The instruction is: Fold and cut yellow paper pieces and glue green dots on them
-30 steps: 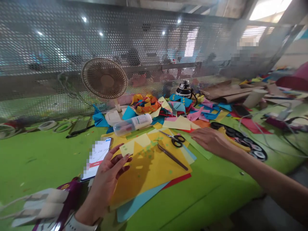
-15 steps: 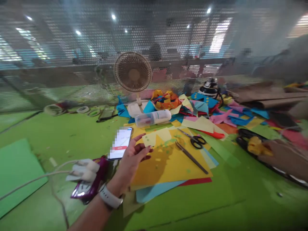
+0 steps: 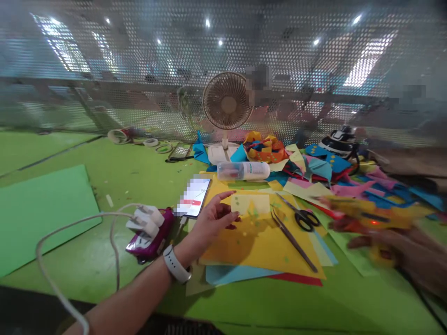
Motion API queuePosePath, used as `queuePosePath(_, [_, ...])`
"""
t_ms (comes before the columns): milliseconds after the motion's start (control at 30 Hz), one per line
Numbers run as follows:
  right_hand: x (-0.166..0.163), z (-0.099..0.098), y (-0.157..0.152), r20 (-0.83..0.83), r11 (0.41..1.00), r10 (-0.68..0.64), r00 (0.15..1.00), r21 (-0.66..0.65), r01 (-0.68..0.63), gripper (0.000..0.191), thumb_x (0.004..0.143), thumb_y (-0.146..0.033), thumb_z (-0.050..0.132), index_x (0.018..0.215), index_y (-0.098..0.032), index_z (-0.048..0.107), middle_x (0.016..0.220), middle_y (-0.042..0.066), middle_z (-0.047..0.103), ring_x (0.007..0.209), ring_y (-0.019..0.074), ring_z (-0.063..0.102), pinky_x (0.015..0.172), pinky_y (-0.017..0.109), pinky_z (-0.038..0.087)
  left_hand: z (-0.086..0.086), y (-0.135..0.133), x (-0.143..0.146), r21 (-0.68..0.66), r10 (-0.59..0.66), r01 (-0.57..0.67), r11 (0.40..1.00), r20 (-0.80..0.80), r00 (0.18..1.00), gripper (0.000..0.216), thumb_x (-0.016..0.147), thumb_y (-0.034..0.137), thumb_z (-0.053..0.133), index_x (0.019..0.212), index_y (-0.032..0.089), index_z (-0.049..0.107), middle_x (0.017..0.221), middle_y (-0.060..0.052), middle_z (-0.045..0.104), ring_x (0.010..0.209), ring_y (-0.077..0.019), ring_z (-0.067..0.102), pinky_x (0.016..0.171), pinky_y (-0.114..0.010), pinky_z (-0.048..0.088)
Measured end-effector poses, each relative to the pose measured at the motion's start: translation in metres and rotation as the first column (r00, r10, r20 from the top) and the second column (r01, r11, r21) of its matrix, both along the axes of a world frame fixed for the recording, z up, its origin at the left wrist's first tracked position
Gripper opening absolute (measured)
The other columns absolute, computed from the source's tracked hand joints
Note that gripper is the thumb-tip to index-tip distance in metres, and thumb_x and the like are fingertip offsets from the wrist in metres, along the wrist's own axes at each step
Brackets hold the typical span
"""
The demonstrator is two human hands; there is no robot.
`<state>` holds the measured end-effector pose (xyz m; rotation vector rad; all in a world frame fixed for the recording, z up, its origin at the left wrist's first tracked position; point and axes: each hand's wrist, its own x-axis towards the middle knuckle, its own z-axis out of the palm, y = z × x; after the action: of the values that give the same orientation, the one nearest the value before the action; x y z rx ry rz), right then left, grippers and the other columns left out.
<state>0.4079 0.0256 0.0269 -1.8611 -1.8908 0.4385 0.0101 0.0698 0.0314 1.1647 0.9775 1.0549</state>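
My left hand, with a white band at the wrist, hovers over a yellow paper sheet. Its thumb and fingers are apart, beside a small pale yellow paper piece with green dots; I see nothing held in it. At the right, blurred by motion, my right hand is wrapped round a yellow hot glue gun with a red light on its side, its nozzle pointing left. Tweezers and black-handled scissors lie on the sheet between the hands.
A lit phone and a purple power strip with white plugs lie left. Behind the sheet are a clear bottle, a fan and heaped coloured paper shapes. Green paper covers the far left.
My right hand has come into view from the right with the glue gun. The camera has turned left, shifting the scene rightward. My left hand stays over the yellow sheet.
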Motion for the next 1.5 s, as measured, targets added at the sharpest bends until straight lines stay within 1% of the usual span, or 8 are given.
queuePosePath(33, [-0.032,0.011,0.014,-0.218,0.989,0.113,0.969,-0.069,-0.131,0.031,0.082,-0.045,0.047,0.082,-0.024,0.070,0.095,0.017,0.065,0.086,0.0282,0.061,0.062,0.036,0.050,0.000,0.000,0.000,0.008,-0.002,0.002,1.000,0.001,1.000,0.051,0.073,0.025,0.063,0.120,0.023,0.043,0.073,0.002,0.057,0.074,-0.0156,0.062,0.061,-0.025,0.049])
queuePosePath(133, [-0.111,0.033,0.034,-0.572,0.956,0.117,0.812,-0.156,-0.248,0.029,0.070,-0.047,0.063,0.086,-0.023,0.067,0.085,0.012,0.066,0.073,0.0245,0.062,0.061,0.034,0.052,-0.001,0.001,-0.001,0.025,-0.013,0.012,1.000,0.008,1.000,0.053,0.071,0.026,0.064,0.120,0.023,0.043,0.073,0.001,0.058,0.073,-0.0160,0.062,0.059,-0.025,0.049])
queuePosePath(300, [-0.161,0.030,0.033,-0.631,0.869,0.270,0.727,-0.166,-0.466,0.032,0.070,-0.050,0.062,0.079,-0.020,0.067,0.081,0.007,0.067,0.073,0.0196,0.063,0.065,0.030,0.054,-0.004,0.001,-0.002,0.034,-0.004,0.005,0.999,-0.011,1.000,0.054,0.072,0.025,0.063,0.122,0.022,0.041,0.073,0.001,0.057,0.073,-0.0161,0.062,0.059,-0.024,0.048])
queuePosePath(400, [-0.166,0.017,0.032,-0.651,0.868,0.289,0.702,-0.130,-0.478,0.026,0.072,-0.046,0.062,0.072,-0.020,0.064,0.065,0.002,0.063,0.053,0.0133,0.058,0.049,0.025,0.053,-0.007,0.001,-0.001,0.057,-0.008,0.009,0.998,-0.022,1.000,0.053,0.074,0.025,0.062,0.123,0.022,0.042,0.074,0.000,0.058,0.073,-0.0165,0.061,0.059,-0.026,0.048])
queuePosePath(533, [-0.167,0.008,0.031,-0.616,0.893,0.245,0.748,-0.156,-0.421,0.024,0.071,-0.045,0.063,0.067,-0.021,0.063,0.054,-0.001,0.056,0.041,0.0090,0.047,0.037,0.020,0.046,-0.007,-0.001,0.001,0.073,-0.015,0.016,0.997,-0.016,1.000,0.050,0.074,0.025,0.062,0.121,0.023,0.045,0.072,-0.001,0.058,0.070,-0.0164,0.061,0.057,-0.025,0.047])
queuePosePath(833, [-0.171,0.006,0.027,-0.612,0.880,0.240,0.753,-0.191,-0.435,0.030,0.073,-0.040,0.063,0.099,-0.025,0.064,0.058,-0.002,0.055,0.046,0.0090,0.045,0.038,0.019,0.041,-0.007,-0.004,0.003,0.072,-0.041,0.044,0.996,-0.041,0.998,0.050,0.077,0.026,0.060,0.123,0.025,0.043,0.075,0.000,0.056,0.072,-0.0165,0.061,0.060,-0.027,0.049])
queuePosePath(1167, [-0.167,-0.015,0.030,-0.641,0.906,0.203,0.740,-0.164,-0.391,0.032,0.071,-0.037,0.066,0.101,-0.026,0.064,0.070,0.001,0.063,0.053,0.0117,0.051,0.045,0.022,0.046,-0.008,-0.004,0.003,0.100,-0.059,0.064,0.993,-0.057,0.997,0.050,0.078,0.025,0.058,0.125,0.025,0.040,0.077,0.000,0.055,0.072,-0.0154,0.061,0.061,-0.027,0.049])
queuePosePath(1500, [-0.176,0.001,0.025,-0.615,0.911,0.142,0.776,-0.225,-0.345,0.039,0.072,-0.045,0.063,0.105,-0.024,0.064,0.062,-0.001,0.060,0.047,0.0082,0.044,0.039,0.017,0.039,-0.011,-0.003,0.001,0.109,-0.085,0.090,0.990,-0.054,0.995,0.050,0.078,0.026,0.059,0.124,0.025,0.039,0.077,0.001,0.055,0.071,-0.0145,0.061,0.061,-0.027,0.048])
